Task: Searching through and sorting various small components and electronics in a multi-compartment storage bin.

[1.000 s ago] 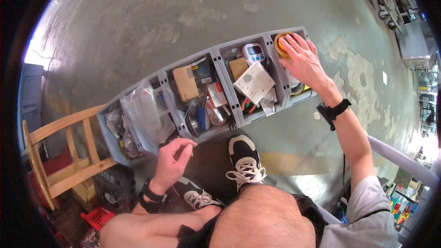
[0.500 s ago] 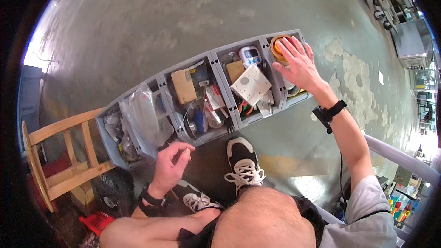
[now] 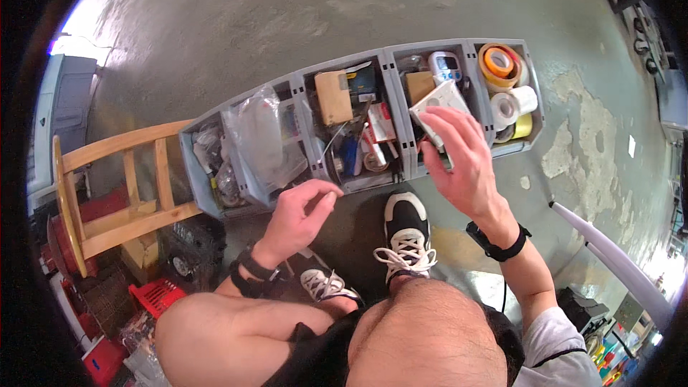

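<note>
My right hand (image 3: 464,166) is over the second bin from the right, its thumb and fingers apart and curved above a white square plate (image 3: 423,109). Whether the fingertips touch the plate is hard to tell. That bin also holds a small brown box (image 3: 418,86) and a white device with a screen (image 3: 444,66). My left hand (image 3: 297,218) hovers in front of the bins with thumb and fingers loosely bent, a gap between them, and nothing visible in it. Nearest to it is a bin with a clear plastic bag (image 3: 258,136).
Grey bins stand in a row. The rightmost holds an orange tape roll (image 3: 499,61) and white rolls (image 3: 504,108); the middle one a cardboard box (image 3: 333,98) and mixed tools. A wooden frame (image 3: 129,222) stands left, a red basket (image 3: 154,294) below it, a pale pole (image 3: 602,251) right.
My right hand has moved left from the tape rolls to the white plate, uncovering the rolls. The plate looks more tilted. The view has shifted, and my left hand keeps its bent shape.
</note>
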`<state>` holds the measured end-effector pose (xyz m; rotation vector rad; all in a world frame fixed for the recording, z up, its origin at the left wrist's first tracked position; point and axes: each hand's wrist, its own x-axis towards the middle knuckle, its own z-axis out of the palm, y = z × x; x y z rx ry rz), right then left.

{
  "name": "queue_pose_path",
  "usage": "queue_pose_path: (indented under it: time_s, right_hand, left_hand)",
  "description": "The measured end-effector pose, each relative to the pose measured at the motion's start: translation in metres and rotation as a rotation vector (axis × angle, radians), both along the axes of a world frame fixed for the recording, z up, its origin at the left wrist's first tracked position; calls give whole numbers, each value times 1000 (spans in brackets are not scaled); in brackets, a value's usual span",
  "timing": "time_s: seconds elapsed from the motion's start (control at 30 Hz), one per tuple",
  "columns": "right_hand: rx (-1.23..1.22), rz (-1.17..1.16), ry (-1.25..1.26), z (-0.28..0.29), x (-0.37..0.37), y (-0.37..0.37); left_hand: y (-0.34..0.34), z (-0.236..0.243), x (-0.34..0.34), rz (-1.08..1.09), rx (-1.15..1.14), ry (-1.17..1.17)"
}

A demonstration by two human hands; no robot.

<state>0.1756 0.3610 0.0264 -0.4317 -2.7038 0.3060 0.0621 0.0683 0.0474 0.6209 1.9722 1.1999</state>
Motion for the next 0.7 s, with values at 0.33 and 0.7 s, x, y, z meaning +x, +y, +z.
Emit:
queue_pose_path:
  time_s: [0.33, 0.7]
  right_hand:
    - [-161, -26, -76, -24, -48, -42]
    - [-231, -78, -190, -17, -28, 11]
  left_hand:
    - [12, -4, 3, -54, -54, 122]
    - [3, -13, 4, -325, -236, 170]
